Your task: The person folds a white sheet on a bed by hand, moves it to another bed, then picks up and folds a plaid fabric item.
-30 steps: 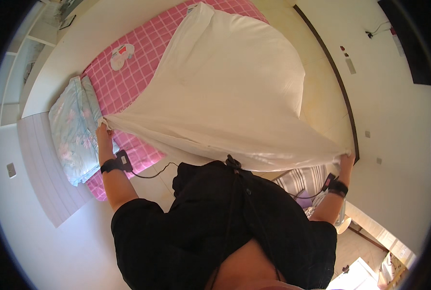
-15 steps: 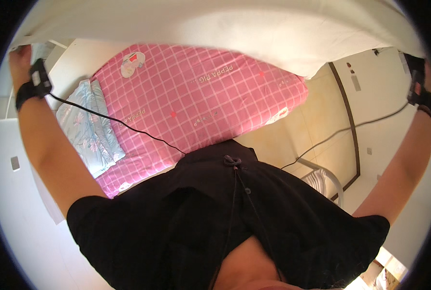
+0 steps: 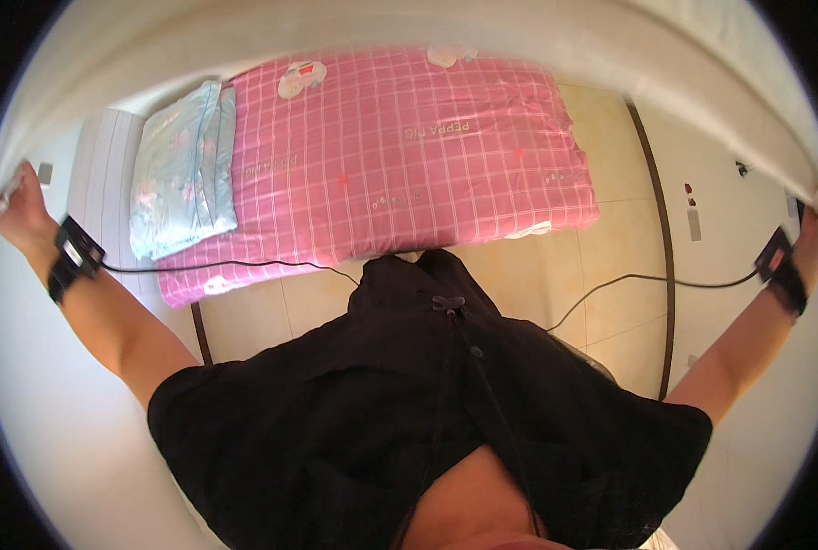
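Note:
A large cream-white sheet [image 3: 409,26] stretches in an arc across the top of the view, between my two raised, widely spread hands. My left hand [image 3: 22,206], at the far left rim, is closed on one end of the sheet. At the far right rim my right hand [image 3: 808,243] grips the other end; its fingers are partly hidden by the cloth and the picture's edge. Beyond and below the sheet lies a bed with a pink checked cover [image 3: 381,165]. A folded light-blue floral quilt [image 3: 184,174] rests on the bed's left end.
Black straps with small boxes circle both wrists, and a left cable [image 3: 235,263] and right cable [image 3: 629,277] run toward my body. White walls or panels stand at left and right [image 3: 725,266]. Beige floor tiles [image 3: 615,174] show beside the bed.
Both hands have moved lower in the picture. The sheet, which hung over the bed's far right side, is now drawn into an arc. My view of the bed has turned and shifted.

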`<state>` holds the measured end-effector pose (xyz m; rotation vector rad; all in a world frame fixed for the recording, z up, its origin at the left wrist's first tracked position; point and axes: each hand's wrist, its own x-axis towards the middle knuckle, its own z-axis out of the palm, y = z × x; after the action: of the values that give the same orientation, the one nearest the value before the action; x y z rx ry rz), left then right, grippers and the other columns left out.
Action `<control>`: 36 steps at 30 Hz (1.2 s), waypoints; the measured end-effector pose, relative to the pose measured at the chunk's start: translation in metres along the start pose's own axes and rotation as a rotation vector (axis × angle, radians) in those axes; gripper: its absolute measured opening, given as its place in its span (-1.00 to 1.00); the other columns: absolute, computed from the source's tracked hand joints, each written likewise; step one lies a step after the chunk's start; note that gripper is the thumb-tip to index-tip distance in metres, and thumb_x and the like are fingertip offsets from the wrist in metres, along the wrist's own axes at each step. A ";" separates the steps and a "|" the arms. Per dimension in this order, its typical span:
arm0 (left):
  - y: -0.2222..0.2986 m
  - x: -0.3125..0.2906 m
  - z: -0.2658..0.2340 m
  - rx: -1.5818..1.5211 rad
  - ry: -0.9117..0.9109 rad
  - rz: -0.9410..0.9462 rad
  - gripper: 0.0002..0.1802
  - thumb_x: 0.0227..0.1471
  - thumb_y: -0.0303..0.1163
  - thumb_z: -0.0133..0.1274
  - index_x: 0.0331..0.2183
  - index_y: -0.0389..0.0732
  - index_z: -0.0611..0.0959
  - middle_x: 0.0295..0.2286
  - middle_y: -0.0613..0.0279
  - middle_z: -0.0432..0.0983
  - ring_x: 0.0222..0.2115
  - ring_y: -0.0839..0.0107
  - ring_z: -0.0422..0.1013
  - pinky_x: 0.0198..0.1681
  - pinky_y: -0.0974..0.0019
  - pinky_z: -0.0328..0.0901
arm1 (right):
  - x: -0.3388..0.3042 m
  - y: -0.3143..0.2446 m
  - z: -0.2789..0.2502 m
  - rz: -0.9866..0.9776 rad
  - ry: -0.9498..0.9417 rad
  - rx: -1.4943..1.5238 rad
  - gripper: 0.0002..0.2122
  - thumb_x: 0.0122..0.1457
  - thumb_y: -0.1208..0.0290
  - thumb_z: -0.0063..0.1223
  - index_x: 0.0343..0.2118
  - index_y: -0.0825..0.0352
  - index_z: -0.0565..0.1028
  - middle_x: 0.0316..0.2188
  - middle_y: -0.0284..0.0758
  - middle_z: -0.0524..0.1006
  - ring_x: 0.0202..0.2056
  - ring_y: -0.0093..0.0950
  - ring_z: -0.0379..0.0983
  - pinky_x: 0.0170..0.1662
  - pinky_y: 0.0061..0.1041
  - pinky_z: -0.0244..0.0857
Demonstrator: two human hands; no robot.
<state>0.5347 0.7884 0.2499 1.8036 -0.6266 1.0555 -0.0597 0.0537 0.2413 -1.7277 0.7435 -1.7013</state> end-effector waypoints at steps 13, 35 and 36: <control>-0.004 -0.356 -0.094 -0.598 0.126 -1.340 -0.74 -0.04 -0.31 -0.13 -0.26 -0.19 0.41 -0.33 0.23 0.38 -0.32 0.40 0.31 -0.26 0.34 0.23 | -0.218 0.159 -0.050 0.932 -0.172 -0.428 -0.78 -0.03 0.42 -0.11 -0.32 0.42 0.39 -0.47 -0.27 0.41 -0.45 -0.48 0.34 -0.52 -0.54 0.21; -0.141 -0.373 0.083 -0.121 0.046 -1.594 -0.84 -0.14 -0.38 -0.04 -0.45 -0.25 0.45 -0.60 0.24 0.34 -0.69 0.51 0.25 -0.73 0.49 0.15 | -0.187 0.342 0.130 1.294 -0.138 -0.297 -0.88 0.05 0.35 -0.14 -0.38 0.23 0.37 -0.50 -0.40 0.40 -0.48 -0.53 0.34 -0.47 -0.57 0.28; -0.143 -0.388 0.071 -0.063 -0.035 -1.637 -0.85 -0.14 -0.35 -0.03 -0.49 -0.23 0.46 -0.67 0.26 0.32 -0.74 0.53 0.22 -0.78 0.50 0.10 | -0.197 0.352 0.116 1.265 -0.164 -0.380 -0.85 0.06 0.34 -0.20 -0.36 0.25 0.36 -0.41 -0.35 0.42 -0.40 -0.47 0.35 -0.40 -0.49 0.32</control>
<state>0.4779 0.7799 -0.1654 1.5488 0.7780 -0.1428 0.0574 -0.0301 -0.1528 -1.0769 1.6615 -0.5524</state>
